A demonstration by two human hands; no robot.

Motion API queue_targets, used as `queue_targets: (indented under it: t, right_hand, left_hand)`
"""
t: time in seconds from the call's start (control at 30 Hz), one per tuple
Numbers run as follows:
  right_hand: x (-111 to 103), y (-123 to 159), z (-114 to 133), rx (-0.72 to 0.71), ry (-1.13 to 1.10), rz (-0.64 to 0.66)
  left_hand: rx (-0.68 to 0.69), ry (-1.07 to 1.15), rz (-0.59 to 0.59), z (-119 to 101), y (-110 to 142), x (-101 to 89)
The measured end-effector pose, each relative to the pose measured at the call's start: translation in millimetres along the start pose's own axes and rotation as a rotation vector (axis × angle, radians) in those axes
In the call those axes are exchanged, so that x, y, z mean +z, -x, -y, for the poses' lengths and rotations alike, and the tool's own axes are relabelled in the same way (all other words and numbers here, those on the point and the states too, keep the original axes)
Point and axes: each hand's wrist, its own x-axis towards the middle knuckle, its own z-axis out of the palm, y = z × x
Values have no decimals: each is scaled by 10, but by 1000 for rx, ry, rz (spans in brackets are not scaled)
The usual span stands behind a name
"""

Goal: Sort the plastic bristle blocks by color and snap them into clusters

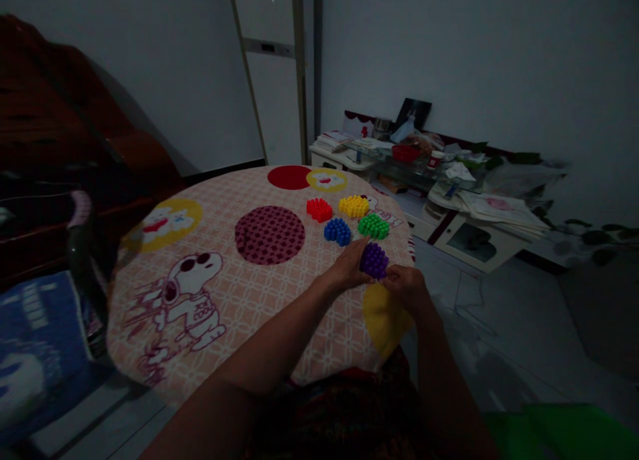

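A purple cluster of small rounded knobs (pixel 374 260) is held up near the right front of the round table. My left hand (pixel 352 263) grips it from the left side, fingers closed around its edge. My right hand (pixel 405 283) pinches at its lower right edge with fingertips together. Just beyond my hands, similar knobbly clusters lie on the cloth: a blue one (pixel 337 231), a green one (pixel 373 226), a red one (pixel 319 210) and a yellow one (pixel 354 206). The kind of piece is too small to tell.
A patterned tablecloth (pixel 269 293) covers the round table. Behind it on the right stands a low cabinet (pixel 474 243) piled with papers, a red bowl (pixel 405 154) and a paper cup (pixel 435 159). A wooden bench (pixel 134 154) and a blue-covered seat (pixel 44 347) are at the left.
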Motion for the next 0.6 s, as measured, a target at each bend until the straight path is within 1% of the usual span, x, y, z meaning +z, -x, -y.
queue_targets:
  t: [0.07, 0.2, 0.3, 0.4, 0.53, 0.6]
  right_hand:
    - [-6, 3, -52, 11, -66, 38]
    - [59, -20, -107, 93, -165, 14]
    - [107, -79, -102, 127, -160, 36]
    - [121, -126, -89, 124, -145, 69]
    - [125, -124, -100, 130, -157, 53]
    - [116, -120, -116, 151, -171, 67]
  left_hand:
    - [0, 11, -3, 8, 6, 4]
    - [-3, 25, 3, 23, 1, 23]
    - [-6, 29, -1, 45, -17, 45]
    - [3, 40, -6, 70, -27, 63]
    - [17, 44, -10, 87, -13, 69]
    - [12, 44, -11, 90, -10, 67]
